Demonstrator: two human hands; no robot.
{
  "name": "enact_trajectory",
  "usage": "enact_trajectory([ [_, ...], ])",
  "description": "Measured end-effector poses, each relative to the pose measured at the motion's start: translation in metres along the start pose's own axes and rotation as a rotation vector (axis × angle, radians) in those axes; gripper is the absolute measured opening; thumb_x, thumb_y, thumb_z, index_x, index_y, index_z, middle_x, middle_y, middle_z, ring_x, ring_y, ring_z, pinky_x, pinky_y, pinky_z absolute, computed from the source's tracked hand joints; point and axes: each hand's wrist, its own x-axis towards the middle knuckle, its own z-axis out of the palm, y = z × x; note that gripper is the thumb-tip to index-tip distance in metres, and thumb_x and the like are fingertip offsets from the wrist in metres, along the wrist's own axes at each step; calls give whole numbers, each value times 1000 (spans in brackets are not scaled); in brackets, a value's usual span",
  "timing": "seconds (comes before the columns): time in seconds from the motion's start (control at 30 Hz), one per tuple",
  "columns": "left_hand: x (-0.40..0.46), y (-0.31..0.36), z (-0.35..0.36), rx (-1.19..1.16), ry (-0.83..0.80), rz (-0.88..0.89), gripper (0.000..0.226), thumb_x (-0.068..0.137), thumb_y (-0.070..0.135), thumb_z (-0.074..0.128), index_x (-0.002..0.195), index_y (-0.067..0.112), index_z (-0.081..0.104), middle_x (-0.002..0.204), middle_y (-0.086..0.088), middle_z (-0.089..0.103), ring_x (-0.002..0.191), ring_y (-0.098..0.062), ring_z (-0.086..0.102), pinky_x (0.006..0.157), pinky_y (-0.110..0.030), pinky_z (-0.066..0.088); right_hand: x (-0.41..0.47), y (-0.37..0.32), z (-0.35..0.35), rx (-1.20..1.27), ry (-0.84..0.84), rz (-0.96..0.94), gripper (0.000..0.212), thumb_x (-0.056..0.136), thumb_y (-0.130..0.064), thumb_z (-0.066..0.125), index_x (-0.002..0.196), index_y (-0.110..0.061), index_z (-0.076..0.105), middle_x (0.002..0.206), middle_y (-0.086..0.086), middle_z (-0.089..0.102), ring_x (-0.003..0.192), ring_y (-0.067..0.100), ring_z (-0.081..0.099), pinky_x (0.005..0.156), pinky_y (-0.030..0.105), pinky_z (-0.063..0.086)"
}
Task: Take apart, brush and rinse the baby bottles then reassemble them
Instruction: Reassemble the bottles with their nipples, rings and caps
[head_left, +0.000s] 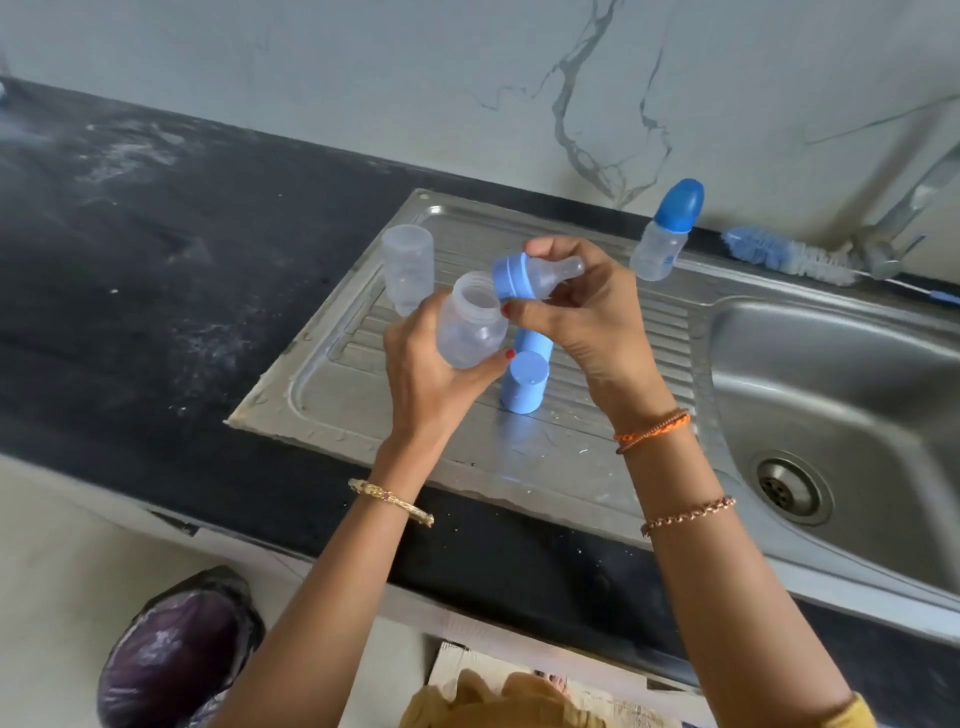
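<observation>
My left hand (431, 374) grips a clear open bottle body (470, 325), tilted with its mouth up and to the right. My right hand (582, 306) holds a blue screw ring with a clear teat (530, 276) just above and right of that mouth, apart from it. Below them, two blue caps (525, 382) stand on the steel draining board (467, 457). A second clear bottle body (408, 267) stands upright at the board's left. One assembled bottle with a blue cap (667, 234) stands at the back edge.
A blue-and-white bottle brush (789, 254) lies behind the sink basin (852, 395), beside the tap base (888, 254). Black countertop (156, 260) stretches to the left. A bin with a dark liner (176, 654) stands on the floor at lower left.
</observation>
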Motion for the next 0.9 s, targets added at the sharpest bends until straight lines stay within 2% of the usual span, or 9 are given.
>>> enact_trajectory([
  [0.1,-3,11,22,17,-28,96,59,58,28,80,107,4,59,94,6,61,82,-4,53,72,-17,43,-10,0,-23,68,37,-21,43,67,20,68,95,-12,56,80,2,61,68,7,62,63,21,52],
  [0.23,-9,25,53,-6,-148,119,63,62,20,77,118,6,53,108,-10,57,95,-9,50,73,-5,35,-18,-3,-51,20,53,-48,47,59,5,66,99,-17,55,86,6,59,77,17,59,67,27,53],
  [0.33,-8,36,74,-28,-200,159,59,62,21,74,115,19,49,105,-5,53,94,-11,50,70,-11,36,-19,-4,-70,-9,108,-69,51,58,4,62,102,-20,51,89,9,54,75,18,56,63,26,51],
  [0.4,-7,38,87,-21,-208,182,58,62,16,76,115,10,53,103,-1,51,93,-15,53,69,-15,38,-18,-3,-83,-69,142,-98,47,58,3,64,98,-19,53,87,6,56,72,15,56,61,24,52],
  [0.53,-11,41,112,-48,-196,203,54,61,8,77,110,4,55,98,2,46,86,-5,47,71,-2,35,-18,8,-103,-145,179,-116,39,57,-2,71,89,-20,61,85,4,64,75,16,62,66,30,56],
  [0.67,-12,44,139,-63,-191,277,58,60,15,74,107,21,42,96,-10,58,88,-14,48,72,-21,39,-13,17,-122,-270,391,-154,31,54,-28,84,76,-19,63,73,7,66,65,19,61,62,36,53],
  [0.77,-8,43,156,-29,-180,298,57,59,18,78,106,21,47,95,-8,62,89,-15,49,72,-25,39,-8,28,-128,-428,559,-124,47,61,-35,86,73,-7,50,62,-1,49,57,10,43,52,30,40],
  [0.83,-9,43,167,-88,-223,192,53,60,30,78,106,17,56,97,-3,63,90,-13,53,72,-23,42,-5,34,-128,-382,534,-74,48,65,-46,80,86,-13,53,77,-1,55,68,11,51,63,27,46],
  [0.9,-10,43,177,-132,-310,69,53,60,40,75,106,17,60,100,3,64,91,-11,58,74,-27,48,-3,36,-131,-225,425,-48,57,66,-54,66,112,-25,50,113,2,58,102,13,57,87,27,49],
])
